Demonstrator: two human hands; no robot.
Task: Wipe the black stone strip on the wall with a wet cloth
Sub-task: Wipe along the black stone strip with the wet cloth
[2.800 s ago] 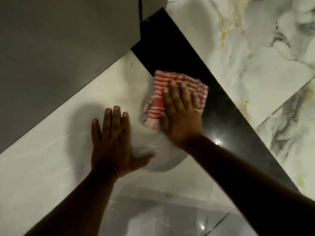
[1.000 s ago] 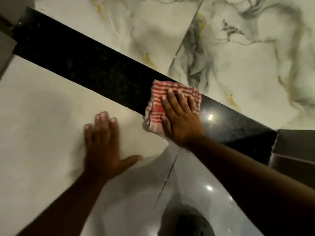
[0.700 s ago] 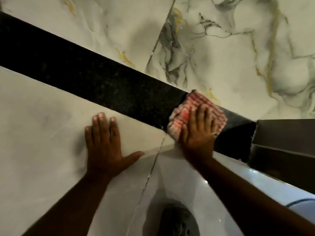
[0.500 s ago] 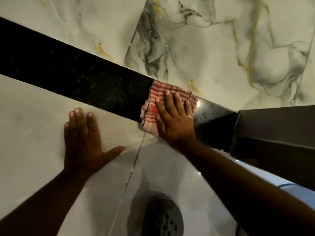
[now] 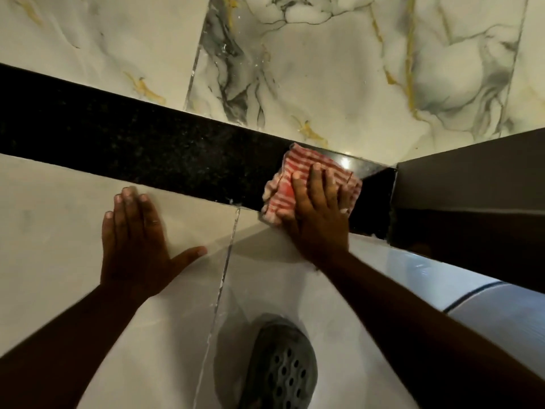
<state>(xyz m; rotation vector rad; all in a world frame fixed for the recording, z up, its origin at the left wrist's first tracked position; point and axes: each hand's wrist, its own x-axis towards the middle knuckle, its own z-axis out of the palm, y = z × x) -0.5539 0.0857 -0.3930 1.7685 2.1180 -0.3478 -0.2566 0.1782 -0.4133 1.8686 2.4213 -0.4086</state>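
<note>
1. Right hand: flat, fingers spread and extended, palm pressing the cloth against the wall. Nothing is gripped; the hand lies open on top of the fabric. Forearm runs in from the lower right corner, straight, bare.

2. Left hand: open, palm flat on the pale tile below the strip, fingers together pointing up, thumb splayed out to the right. It holds nothing. A ring shows on one finger. Fingertips lie just below the strip's lower edge. Forearm enters from the lower left corner.

3. Cloth: red-and-white striped, bunched into a rough square, showing above and to the left of the right hand's fingers. It lies on the black stone strip near the strip's right end, lower corner just overlapping the pale tile. Whether it is wet cannot be told.

4. Black stone strip: dark, speckled band crossing the view diagonally from the left edge down to the right, between marbled tile above and pale tile below. A bright glint of light sits on it just right of the cloth. It ends against a grey panel on the right.

5. Marbled tile: white with grey and gold veining, grout lines visible, some droplets on the grey vein.

6. Grout line in the pale tile runs down between the two hands.

7. Dark perforated shoe at bottom centre, reflected or seen below the wall; cannot tell which.
</note>
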